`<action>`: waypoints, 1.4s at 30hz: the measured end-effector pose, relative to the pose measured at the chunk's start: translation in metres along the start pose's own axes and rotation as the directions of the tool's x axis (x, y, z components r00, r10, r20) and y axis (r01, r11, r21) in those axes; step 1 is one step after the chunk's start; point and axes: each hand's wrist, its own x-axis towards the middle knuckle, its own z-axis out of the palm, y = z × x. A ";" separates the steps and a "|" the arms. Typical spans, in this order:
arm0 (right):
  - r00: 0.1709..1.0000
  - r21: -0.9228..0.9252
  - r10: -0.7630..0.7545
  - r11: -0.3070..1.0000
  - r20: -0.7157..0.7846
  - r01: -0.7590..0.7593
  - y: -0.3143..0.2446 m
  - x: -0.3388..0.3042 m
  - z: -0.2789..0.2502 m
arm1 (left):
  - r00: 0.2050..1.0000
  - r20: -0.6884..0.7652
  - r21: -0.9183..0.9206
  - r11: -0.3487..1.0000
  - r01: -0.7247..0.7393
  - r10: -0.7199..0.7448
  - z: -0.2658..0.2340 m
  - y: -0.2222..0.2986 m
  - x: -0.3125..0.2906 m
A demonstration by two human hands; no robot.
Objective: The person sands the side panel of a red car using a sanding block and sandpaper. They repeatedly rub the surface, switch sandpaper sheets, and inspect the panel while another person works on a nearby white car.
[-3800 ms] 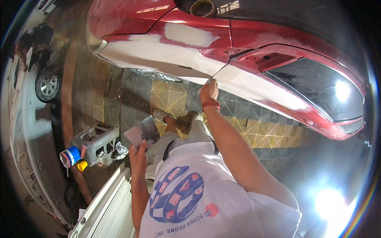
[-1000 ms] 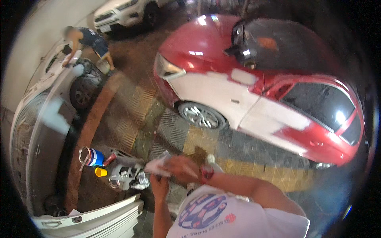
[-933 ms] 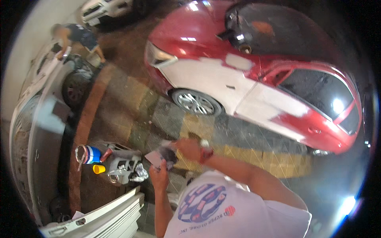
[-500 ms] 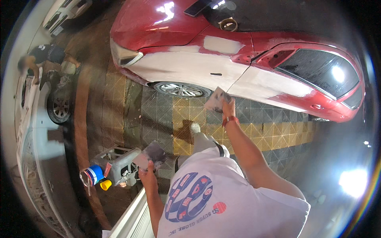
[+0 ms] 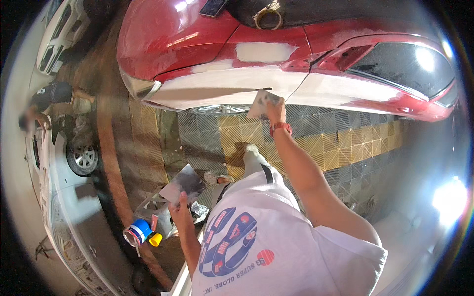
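While one smeared plate (image 5: 257, 107) hangs by the pale side of one red car (image 5: 222, 79), touching or not I can't tell, the right hand (image 5: 275, 111) grips it, fingers curled on its edge; the left hand (image 5: 182, 213) clasps a second plate (image 5: 184, 184). Leftward are one blue-banded can (image 5: 140, 230), one yellow cup (image 5: 155, 240) and one bent-over co-worker (image 5: 55, 93).

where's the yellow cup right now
In the head view, the yellow cup is toward the lower left, immediately right of the can with a blue band and lower and further left than the person's left hand.
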 end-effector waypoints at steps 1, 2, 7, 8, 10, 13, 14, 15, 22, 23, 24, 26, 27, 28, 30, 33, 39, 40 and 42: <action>1.000 -0.010 0.002 1.000 -0.028 -0.002 0.003 0.003 0.002 | 1.000 0.022 0.017 1.000 0.001 -0.001 -0.001 0.003 0.004; 0.998 -0.020 0.004 1.000 -0.056 -0.005 0.007 0.006 0.007 | 0.999 0.044 0.034 0.999 0.002 -0.003 -0.003 0.004 0.007; 0.996 0.234 0.081 0.969 0.030 -0.085 0.015 0.022 0.009 | 0.999 0.031 0.085 0.996 0.008 -0.010 -0.006 0.007 0.027; 0.992 0.281 0.103 0.952 0.073 -0.120 -0.002 0.012 0.005 | 1.000 0.016 0.106 0.994 0.010 -0.012 -0.007 0.005 0.027; 0.959 0.324 0.183 0.913 0.217 -0.248 -0.007 0.021 0.000 | 1.000 0.021 0.153 0.988 -0.004 0.001 -0.005 0.007 0.031; 0.991 0.078 0.040 0.997 -0.127 -0.030 -0.015 0.019 0.012 | 0.997 0.076 0.226 0.974 -0.006 -0.012 -0.002 0.011 0.039; 0.990 0.185 0.110 0.978 -0.091 -0.092 -0.011 0.023 0.016 | 0.993 0.114 0.186 0.982 -0.040 0.019 -0.001 0.012 0.040; 0.988 0.174 0.120 0.979 -0.097 -0.102 -0.002 0.024 0.014 | 0.988 0.149 0.139 0.988 -0.072 0.051 0.001 0.014 0.042; 0.998 -0.063 0.038 0.997 -0.043 -0.041 -0.013 -0.005 -0.002 | 0.998 0.050 0.117 0.992 -0.044 0.038 0.011 0.020 0.028; 0.998 -0.062 0.047 0.997 -0.044 -0.049 -0.012 -0.004 0.000 | 0.998 0.055 0.126 0.992 -0.020 0.013 0.011 0.017 0.026; 0.997 -0.056 0.057 0.997 -0.047 -0.060 -0.013 0.000 0.002 | 0.998 0.062 0.137 0.991 -0.001 -0.007 0.009 0.016 0.025; 0.992 0.111 0.111 0.989 -0.066 -0.103 0.028 0.033 0.014 | 0.994 0.106 0.152 0.988 0.005 -0.022 0.012 0.024 0.028; 0.991 0.096 0.131 0.987 -0.022 -0.129 0.023 0.033 0.013 | 0.994 0.105 0.145 0.989 0.014 -0.029 0.014 0.023 0.024; 0.988 0.081 0.151 0.985 0.019 -0.152 0.010 0.030 0.007 | 0.994 0.107 0.137 0.990 0.021 -0.036 0.016 0.022 0.021; 0.977 0.119 0.198 0.971 0.082 -0.207 -0.013 0.023 -0.001 | 0.994 0.086 0.149 0.988 0.050 -0.063 0.020 0.020 0.016; 0.954 0.268 0.265 0.918 0.138 -0.293 -0.020 0.022 -0.004 | 0.992 0.114 0.139 0.990 0.029 -0.045 0.028 0.016 0.017; 0.948 0.593 0.212 0.741 0.236 -0.314 0.035 -0.034 -0.008 | 0.974 0.208 -0.187 0.975 0.124 -0.084 0.037 0.010 0.027; 0.937 0.691 0.213 0.634 0.277 -0.349 0.032 -0.061 -0.007 | 0.967 0.240 -0.326 0.932 0.159 -0.081 0.037 0.002 0.030; 0.776 0.612 0.349 0.478 0.526 -0.630 -0.005 -0.112 -0.012 | 0.932 0.345 -0.428 0.866 0.257 -0.106 0.041 0.002 0.029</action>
